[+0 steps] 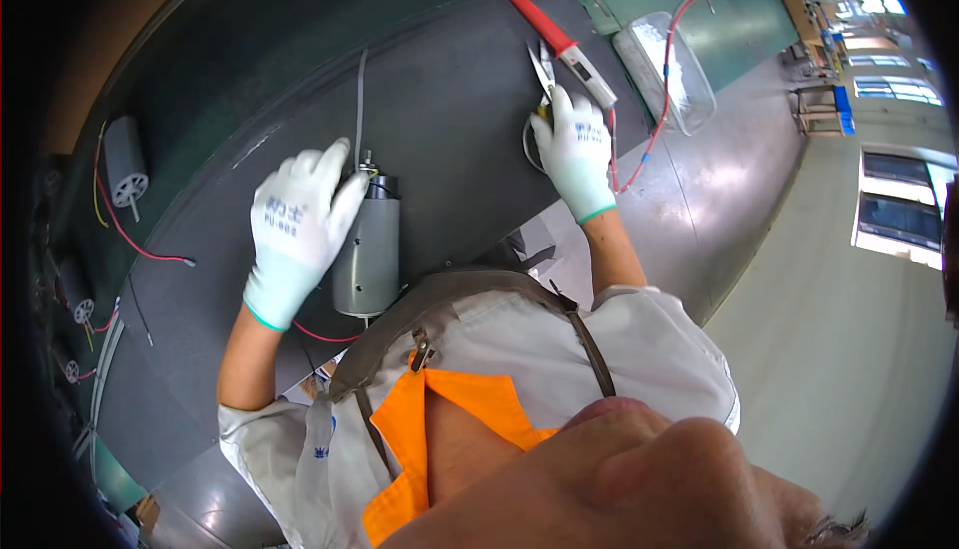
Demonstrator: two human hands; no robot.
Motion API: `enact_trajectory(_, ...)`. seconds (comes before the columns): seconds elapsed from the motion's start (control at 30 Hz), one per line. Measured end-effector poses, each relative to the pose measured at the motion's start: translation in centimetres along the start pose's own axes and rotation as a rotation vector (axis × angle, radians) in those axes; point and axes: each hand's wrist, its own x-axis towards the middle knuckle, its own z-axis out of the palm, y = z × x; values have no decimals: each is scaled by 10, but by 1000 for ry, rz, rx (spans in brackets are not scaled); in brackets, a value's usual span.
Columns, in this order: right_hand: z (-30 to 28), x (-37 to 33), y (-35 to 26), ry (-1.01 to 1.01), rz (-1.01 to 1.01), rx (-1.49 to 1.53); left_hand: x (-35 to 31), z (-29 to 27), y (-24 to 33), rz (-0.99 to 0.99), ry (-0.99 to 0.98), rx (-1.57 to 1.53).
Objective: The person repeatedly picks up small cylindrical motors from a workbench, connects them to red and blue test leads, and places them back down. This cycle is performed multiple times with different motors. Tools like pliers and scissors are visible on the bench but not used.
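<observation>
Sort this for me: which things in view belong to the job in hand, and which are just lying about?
In the job:
- grey motor, at the left hand
- thin pale strip at its top
- scissors, at the right hand

Apparently lying about:
- red probe
- clear tray
- other motors, far left

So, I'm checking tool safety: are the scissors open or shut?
Slightly open: the scissors show two blade tips spread apart beyond the right hand.

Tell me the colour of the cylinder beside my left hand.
The cylinder beside your left hand is grey with a black end; the head view shows it best.
</observation>
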Motion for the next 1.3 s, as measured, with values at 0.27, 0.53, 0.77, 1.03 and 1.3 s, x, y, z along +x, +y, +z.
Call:
enact_trajectory(0.27, 3, -100, 28, -62, -175, 221, 34, 21, -30, -290, -303, -1089)
enact_trajectory(0.53, -15, -84, 27, -333, -361, -182, 13, 41, -65, -518, -143, -1852)
enact_trajectory(0.77, -44, -38, -9, -662, 125, 1186, 9, 41, -68, -510, -101, -1868)
enact_trajectory(1.03, -49, 16, -94, -856, -657, 441, 17, 52, -69, -504, -84, -1888)
enact_trajectory(1.3, -58, 6, -105, -525, -820, -9, -2, 29, -68, -529, 30, -1877)
